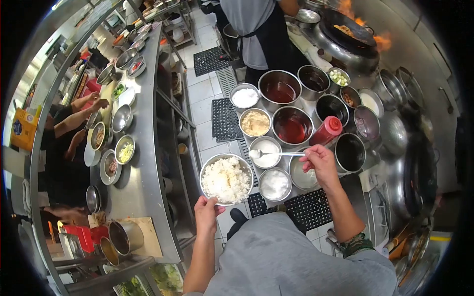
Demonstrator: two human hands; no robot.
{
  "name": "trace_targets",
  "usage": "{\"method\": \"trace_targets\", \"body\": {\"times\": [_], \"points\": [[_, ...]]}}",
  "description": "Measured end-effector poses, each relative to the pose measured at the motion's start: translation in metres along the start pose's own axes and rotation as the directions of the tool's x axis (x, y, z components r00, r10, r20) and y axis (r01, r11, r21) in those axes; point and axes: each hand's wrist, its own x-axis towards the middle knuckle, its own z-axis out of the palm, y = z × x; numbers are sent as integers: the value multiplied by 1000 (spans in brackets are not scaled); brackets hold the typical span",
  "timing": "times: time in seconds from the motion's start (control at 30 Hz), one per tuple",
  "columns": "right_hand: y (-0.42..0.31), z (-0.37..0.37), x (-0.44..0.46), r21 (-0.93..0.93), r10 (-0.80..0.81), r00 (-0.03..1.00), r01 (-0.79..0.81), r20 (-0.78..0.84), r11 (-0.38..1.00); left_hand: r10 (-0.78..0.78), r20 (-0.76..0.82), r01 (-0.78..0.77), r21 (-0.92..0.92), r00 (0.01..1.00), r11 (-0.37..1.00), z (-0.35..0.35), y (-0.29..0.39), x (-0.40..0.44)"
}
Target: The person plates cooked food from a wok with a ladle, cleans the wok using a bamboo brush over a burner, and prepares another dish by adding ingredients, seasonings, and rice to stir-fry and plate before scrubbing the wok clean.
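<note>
My left hand (208,209) grips the lower rim of a metal bowl (203,185) filled with white rice (226,181). In my right hand (320,160) is the handle end of a spoon (279,154), pinched between the fingers. White powder sits on the spoon's bowl, which is over the left part of a container of white powder (267,147), a little right of the rice. Below that stands another container with white contents (274,184). A container of pale liquid (303,175) is partly hidden under my right hand.
Pots of dark red sauce (292,126), a tan paste container (255,122) and a red squeeze bottle (327,129) crowd the station ahead. A wok (345,32) with flames is at the upper right. A person in an apron (256,34) stands ahead; a steel counter (143,197) runs left.
</note>
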Motion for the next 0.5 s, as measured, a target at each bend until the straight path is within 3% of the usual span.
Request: {"method": "trace_targets", "body": {"times": [0.1,0.13,0.2,0.23,0.3,0.33,0.37,0.47,0.5], "points": [[-4,9,3,-135,-210,977,212,25,968,11,31,-11,-6,999,1000,11,-1,-5],[0,16,7,-140,-209,978,210,19,968,19,64,-18,-13,998,1000,12,3,-5],[6,34,15,-476,-366,930,338,36,812,-3,78,3,-10,997,1000,9,13,-6],[6,41,17,-559,-340,940,290,14,777,8,94,-4,-39,996,999,5,15,-8],[24,45,21,-686,-311,943,306,121,660,19,67,-15,-68,998,998,2,17,-31],[38,41,16,-706,-423,896,387,136,593,34,90,-30,-44,995,999,6,24,-36],[37,37,2,-733,-274,950,291,146,615,44,139,-39,-41,989,998,0,19,-44],[45,-1,-6,-801,-148,974,226,173,554,121,89,-122,14,989,992,40,19,-82],[42,-9,-15,-801,-187,971,228,147,553,116,129,-122,40,985,992,36,13,-78]]}}
